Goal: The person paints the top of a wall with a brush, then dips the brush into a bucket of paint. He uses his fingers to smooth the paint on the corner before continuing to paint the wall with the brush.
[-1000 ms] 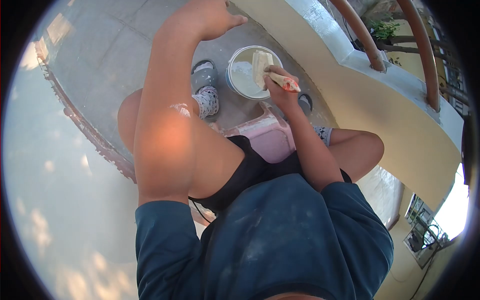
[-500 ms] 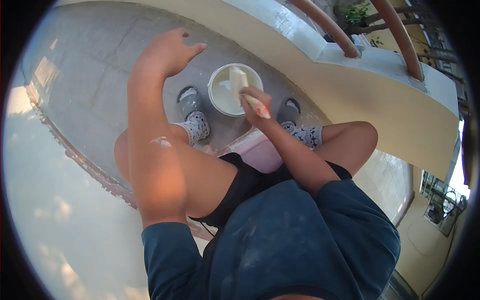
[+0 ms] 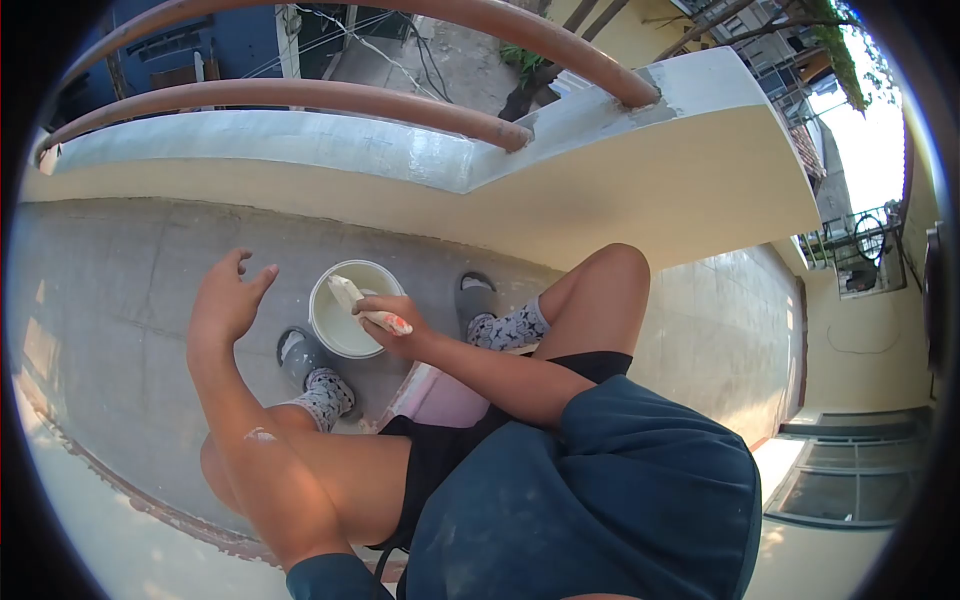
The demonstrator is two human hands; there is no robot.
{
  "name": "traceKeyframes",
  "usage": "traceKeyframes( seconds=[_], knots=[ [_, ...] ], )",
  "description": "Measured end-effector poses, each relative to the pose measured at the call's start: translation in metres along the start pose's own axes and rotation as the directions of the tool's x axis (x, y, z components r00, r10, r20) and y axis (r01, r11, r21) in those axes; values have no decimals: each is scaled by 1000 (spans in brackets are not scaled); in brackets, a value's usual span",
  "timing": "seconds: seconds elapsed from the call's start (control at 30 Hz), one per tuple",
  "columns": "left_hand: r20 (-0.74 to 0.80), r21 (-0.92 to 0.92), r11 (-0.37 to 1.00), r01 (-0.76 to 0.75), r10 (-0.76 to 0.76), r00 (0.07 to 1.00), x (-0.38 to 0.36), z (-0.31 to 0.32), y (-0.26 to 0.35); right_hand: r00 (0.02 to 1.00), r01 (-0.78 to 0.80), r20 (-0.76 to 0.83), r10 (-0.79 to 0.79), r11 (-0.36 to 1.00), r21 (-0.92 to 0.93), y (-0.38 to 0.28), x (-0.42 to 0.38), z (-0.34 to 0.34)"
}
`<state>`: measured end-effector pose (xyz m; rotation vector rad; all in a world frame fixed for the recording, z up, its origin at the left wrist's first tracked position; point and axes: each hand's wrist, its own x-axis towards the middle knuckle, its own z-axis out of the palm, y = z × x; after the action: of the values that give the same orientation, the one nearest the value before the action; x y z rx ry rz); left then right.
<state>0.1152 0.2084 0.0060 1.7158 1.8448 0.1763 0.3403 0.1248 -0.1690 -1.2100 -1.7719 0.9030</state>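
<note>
My right hand (image 3: pixel 408 342) is closed around the handle of a paintbrush (image 3: pixel 344 292), pale with red-orange marks at its handle end. The brush head slants over the mouth of a white bucket (image 3: pixel 322 338). Inside the bucket is a pale, whitish liquid that looks like paint. To the left of the bucket, my left hand (image 3: pixel 224 302) hangs in the air with fingers apart and holds nothing. A white smear marks my left forearm.
My feet in grey slippers (image 3: pixel 303 358) stand on either side of the bucket on the grey floor (image 3: pixel 130 300). I sit on a pinkish seat (image 3: pixel 440 398). Ahead runs a low cream wall (image 3: pixel 640 190) topped by brown rails (image 3: pixel 300 95).
My view has turned and lifted, so more of the railing and the street beyond shows. The brush stays in my right hand over the bucket; my left hand remains raised with fingers apart.
</note>
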Motion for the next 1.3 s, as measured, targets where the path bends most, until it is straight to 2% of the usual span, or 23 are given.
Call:
traceKeyframes(
  seconds=[0.03, 0.1, 0.17, 0.2, 0.27, 0.3, 0.33, 0.37, 0.4, 0.43, 0.5, 0.53, 0.57, 0.63, 0.77, 0.9, 0.97, 1.0, 1.03, 1.07, 1.13, 1.27, 1.3],
  knots=[
    [7, 2, 1000, 4, -4, 1000, -1, 1, -1, 996, -36, -80, 45, 993, 110, -11, -3, -2],
    [33, 8, 1000, 20, -20, 999, -1, 3, 0, 989, -2, -148, 21, 992, 126, -4, -8, -1],
    [41, 1, 1000, 26, -26, 999, -2, 5, -1, 979, -110, 165, 117, 993, -46, 15, -8, -1],
    [27, -2, 999, 35, -35, 999, -1, 1, -2, 983, -98, 149, 103, 994, -38, 17, -9, -1],
    [2, 13, 1000, 20, -20, 1000, -4, -4, -3, 997, 71, 7, -71, 997, 5, 15, -9, -4],
    [7, 13, 1000, 8, -8, 1000, -8, -2, -4, 997, 70, 13, -70, 997, 15, 13, -7, -3],
    [17, 16, 1000, 15, -16, 1000, -9, 1, -9, 990, -130, -26, 137, 974, 183, 11, -7, -4],
    [30, 10, 1000, 16, -16, 999, -7, 3, -11, 938, -308, -46, 343, 888, 343, 6, -9, -13],
    [27, 2, 1000, 16, -16, 1000, -4, 2, -11, 892, -412, -13, 452, 823, 391, 0, -6, -22],
    [20, 3, 1000, 9, -9, 1000, -2, 1, -11, 895, -403, -20, 445, 828, 390, -5, -3, -30],
    [15, 0, 1000, 14, -14, 1000, -1, -2, -11, 677, -489, 150, 720, 288, 824, -9, 4, -39],
    [12, 1, 1000, 14, -14, 1000, -1, -3, -11, 655, -459, 192, 731, 183, 869, 12, 3, -36],
    [6, -13, 1000, 12, -12, 1000, 0, -4, -10, 657, -457, 190, 730, 184, 870, 5, 7, -41],
    [2, -26, 1000, 5, -5, 1000, 3, -5, -8, 739, -286, 166, 653, 81, 955, -25, 12, -57],
    [-5, -93, 995, -29, 29, 1000, 11, -8, -9, 786, -292, 159, 597, 133, 947, -40, 12, -81],
    [-25, -130, 990, -53, 50, 998, 15, -10, -2, 861, -185, 32, 508, 254, 949, -72, 0, -119],
    [-8, -130, 989, -63, 63, 998, 18, -6, 2, 883, 53, -253, 396, 451, 891, -94, -6, -142],
    [3, -126, 989, -71, 72, 997, 19, -3, 4, 880, 50, -257, 400, 459, 887, -101, -10, -153],
    [11, -133, 988, -72, 74, 997, 20, -1, 8, 829, 124, -495, 260, 778, 616, -105, -13, -164],
    [23, -114, 991, -68, 71, 997, 20, 1, 13, 762, 156, -647, 33, 960, 232, -109, -15, -175],
    [42, -102, 993, -66, 70, 997, 21, 4, 24, 681, 137, -681, -268, 961, -241, -116, -14, -204],
    [55, -70, 993, -99, 103, 993, 34, 11, 40, 550, -31, -684, -480, 806, -591, -134, 5, -250],
    [54, -78, 990, -118, 122, 991, 40, 13, 43, 554, -37, -678, -482, 800, -599, -134, 10, -259]
  ],
)
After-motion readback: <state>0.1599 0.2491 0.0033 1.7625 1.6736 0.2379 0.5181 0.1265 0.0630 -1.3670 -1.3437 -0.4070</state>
